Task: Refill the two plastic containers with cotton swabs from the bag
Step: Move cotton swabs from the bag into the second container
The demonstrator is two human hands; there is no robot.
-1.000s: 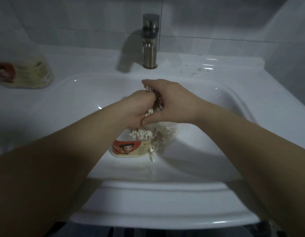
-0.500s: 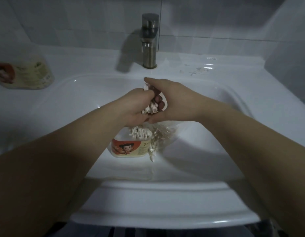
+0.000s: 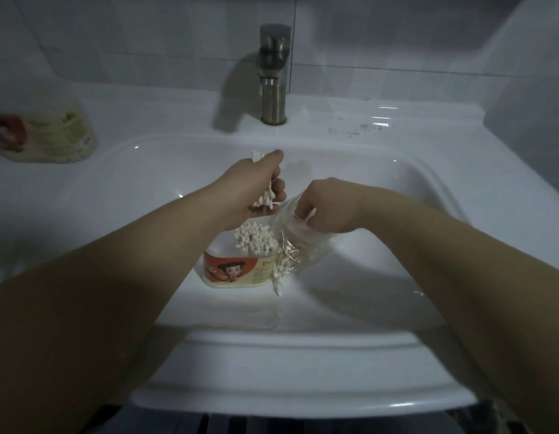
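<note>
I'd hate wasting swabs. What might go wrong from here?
The left hand grips a loose bundle of swabs above the sink; strays might drop into it. The container below already looks full, so adding more may spill over. The bag, held by the right hand, sags beside it and may shed swabs.

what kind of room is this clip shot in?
Most likely a bathroom. A white ceramic sink basin fills the view, a metal faucet stands on the counter behind it, and the tiled wall rises behind that.
</note>
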